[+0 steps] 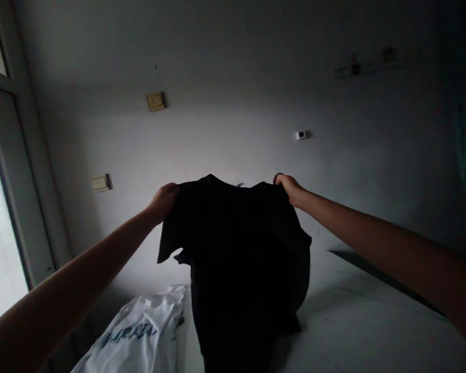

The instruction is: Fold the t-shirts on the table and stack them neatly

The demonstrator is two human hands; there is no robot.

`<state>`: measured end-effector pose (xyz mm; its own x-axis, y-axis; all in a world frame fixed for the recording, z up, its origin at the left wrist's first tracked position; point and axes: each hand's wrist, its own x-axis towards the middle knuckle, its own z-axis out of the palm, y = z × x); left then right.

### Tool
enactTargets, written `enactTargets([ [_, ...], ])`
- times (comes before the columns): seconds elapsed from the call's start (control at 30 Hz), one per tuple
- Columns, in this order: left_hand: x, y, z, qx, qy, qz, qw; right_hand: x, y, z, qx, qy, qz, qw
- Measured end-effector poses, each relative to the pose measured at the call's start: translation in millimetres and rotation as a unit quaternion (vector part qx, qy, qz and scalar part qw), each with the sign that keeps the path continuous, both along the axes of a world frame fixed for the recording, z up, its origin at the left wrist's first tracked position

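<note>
The left hand and right hand are closed on the shoulders of a black T-shirt. A white printed shirt lies just left of it on the bed.

The black T-shirt is solid, with no visible pattern. The white T-shirt carries dark blue lettering. The bed sheet is plain pale grey, and the switch plate cream.

Left hand and right hand are bare.
</note>
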<state>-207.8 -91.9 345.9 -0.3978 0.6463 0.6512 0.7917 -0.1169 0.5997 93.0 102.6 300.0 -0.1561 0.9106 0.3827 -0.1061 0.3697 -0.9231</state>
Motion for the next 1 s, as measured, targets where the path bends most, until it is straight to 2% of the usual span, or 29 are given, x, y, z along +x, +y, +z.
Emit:
enactTargets([
  [0.1, 7.8, 1.3, 19.7, 0.068, 0.080, 0.058, 0.993, 6.2, -6.1, 9.7, 0.106, -0.042, 0.003, 0.993],
  [0.17, 11.0, -7.2, 32.8, 0.084, 0.151, 0.089, 0.981, 13.2, -8.3, 15.7, 0.187, -0.084, 0.005, 0.979],
  [0.23, 12.5, -19.6, 42.5, 0.081, 0.199, 0.101, 0.971, 21.4, -7.4, 21.4, 0.234, -0.110, 0.020, 0.966],
  [0.33, 11.3, -35.3, 49.6, 0.077, 0.220, 0.117, 0.965, 31.6, -2.3, 28.9, 0.299, -0.130, 0.027, 0.945],
  [0.43, 7.5, -40.9, 51.4, 0.088, 0.229, 0.161, 0.956, 36.3, 1.7, 34.4, 0.348, -0.184, -0.035, 0.919],
  [0.57, 8.7, -41.0, 49.1, 0.127, 0.273, 0.169, 0.939, 39.1, 0.8, 39.9, 0.344, -0.275, -0.111, 0.891],
  [0.63, 13.4, -42.8, 45.3, 0.130, 0.265, 0.176, 0.939, 43.2, 0.0, 41.7, 0.324, -0.309, -0.136, 0.884],
  [0.73, 20.6, -51.3, 36.0, 0.125, 0.232, 0.207, 0.942, 54.8, 1.4, 40.2, 0.292, -0.310, -0.171, 0.888],
  [0.8, 22.3, -61.7, 28.1, 0.126, 0.247, 0.205, 0.939, 65.8, 3.0, 35.4, 0.277, -0.288, -0.179, 0.899],
  [0.87, 22.2, -76.1, 19.8, 0.127, 0.281, 0.188, 0.932, 78.8, 2.6, 28.3, 0.254, -0.249, -0.152, 0.922],
  [0.93, 23.0, -93.8, 12.3, 0.120, 0.312, 0.170, 0.927, 93.5, -1.9, 20.7, 0.222, -0.200, -0.089, 0.950],
  [1.0, 26.6, -113.5, 6.5, 0.108, 0.327, 0.160, 0.925, 109.1, -11.1, 14.2, 0.193, -0.169, -0.026, 0.966],
])
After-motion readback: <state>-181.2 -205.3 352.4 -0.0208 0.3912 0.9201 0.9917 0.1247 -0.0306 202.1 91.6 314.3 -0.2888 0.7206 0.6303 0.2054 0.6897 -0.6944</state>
